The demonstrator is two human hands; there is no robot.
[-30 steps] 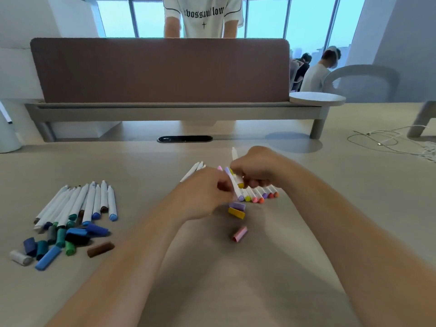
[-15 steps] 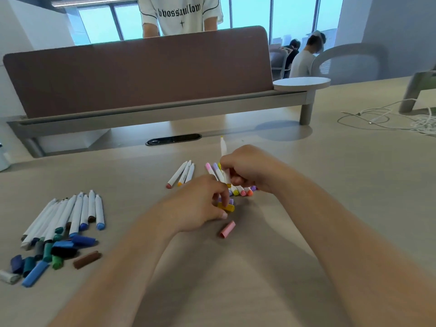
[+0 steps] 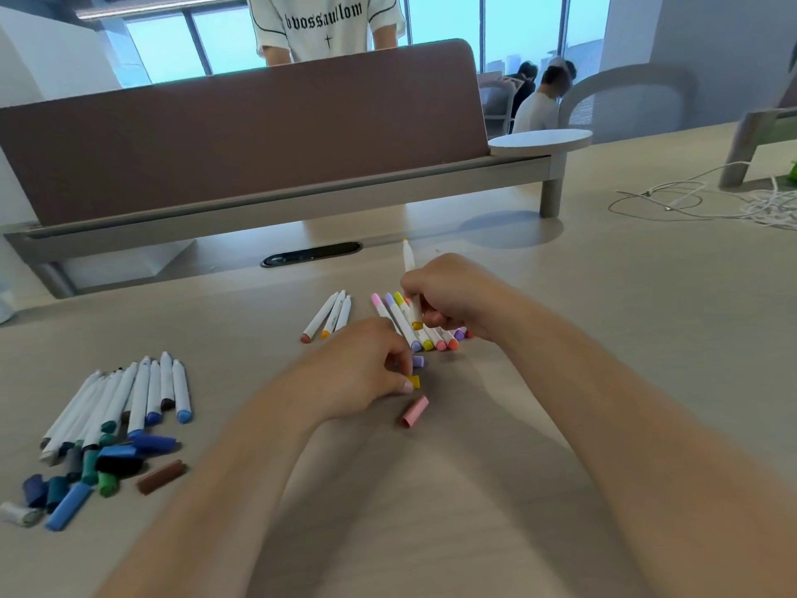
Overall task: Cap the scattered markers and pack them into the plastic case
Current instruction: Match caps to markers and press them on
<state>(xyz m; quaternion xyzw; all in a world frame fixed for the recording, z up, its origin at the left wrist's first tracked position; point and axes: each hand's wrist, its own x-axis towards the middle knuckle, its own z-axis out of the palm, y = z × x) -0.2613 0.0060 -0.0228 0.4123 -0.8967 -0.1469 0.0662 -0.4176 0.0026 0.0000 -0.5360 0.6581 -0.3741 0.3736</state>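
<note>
**Both hands busy with one yellow marker and its cap**

The right hand (image 3: pixel 453 295) is closed around a white marker (image 3: pixel 409 274) and holds it almost upright. The fingers (image 3: pixel 433 317) curl round the lower part of the barrel, and a yellow end shows just below them. The other end stands up above the knuckles.

The left hand (image 3: pixel 366 373) is lower and nearer to the person. Its thumb and curled fingers pinch a yellow cap (image 3: pixel 415 381), which sticks out at the fingertips. I cannot tell if this cap is lifted or touches the counter (image 3: pixel 560 338).

Just beyond the left fingers lies a purple cap (image 3: pixel 417 361), and just on the near side of them lies a pink cap (image 3: pixel 415 411), apart from both hands. Under the right fingers, a row of pastel markers (image 3: pixel 425 338) lies side by side on the counter, partly hidden by the hand. Three markers (image 3: pixel 332 315) lie together a little to the left of this row, beyond the left hand.

Well to the left of the left fingers, a group of blue and green markers (image 3: pixel 138 394) lies in a fan. At its near end there is a heap of loose caps (image 3: pixel 108 459) in blue, green and black, with a brown cap (image 3: pixel 160 476) just beside it.

Beyond the right fingers stands a brown divider panel (image 3: pixel 258 144). A white cable (image 3: pixel 690 200) lies far to the right.
</note>
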